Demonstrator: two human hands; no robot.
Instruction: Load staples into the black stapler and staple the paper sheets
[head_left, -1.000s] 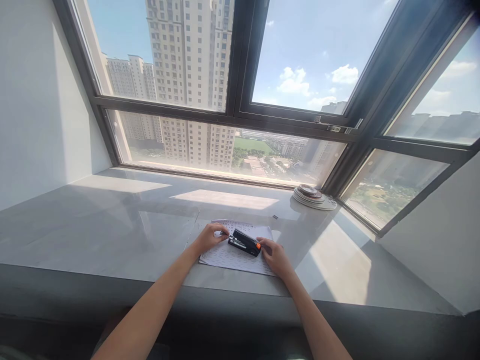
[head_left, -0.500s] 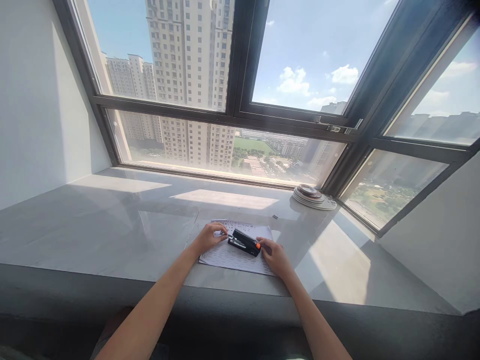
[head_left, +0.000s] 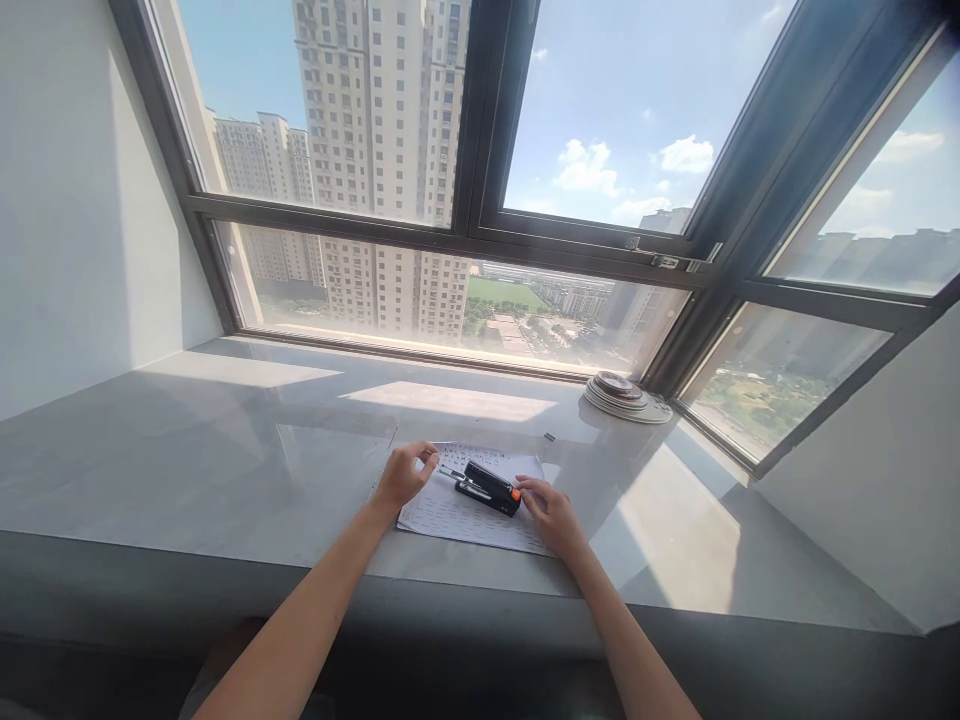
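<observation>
A black stapler (head_left: 491, 488) with an orange button at its right end lies tilted on the printed sheets of paper (head_left: 442, 515). From its left end a thin metal staple tray (head_left: 452, 473) sticks out. My left hand (head_left: 406, 474) is closed in a pinch at the outer tip of this tray; the exact contact is too small to see clearly. My right hand (head_left: 551, 512) rests over the right edge of the papers, its fingers curled against the orange end of the stapler.
A small dark grey strip, perhaps staples (head_left: 550, 436), lies behind the papers. Stacked round plates or discs (head_left: 619, 394) stand by the window corner. The grey ledge (head_left: 187, 470) ends at a front edge near my forearms. Dark window frames (head_left: 420, 232) rise behind.
My left hand has shifted left, and the metal tray now sticks further out of the stapler. The right hand and the stapler's body stay nearly in place.
</observation>
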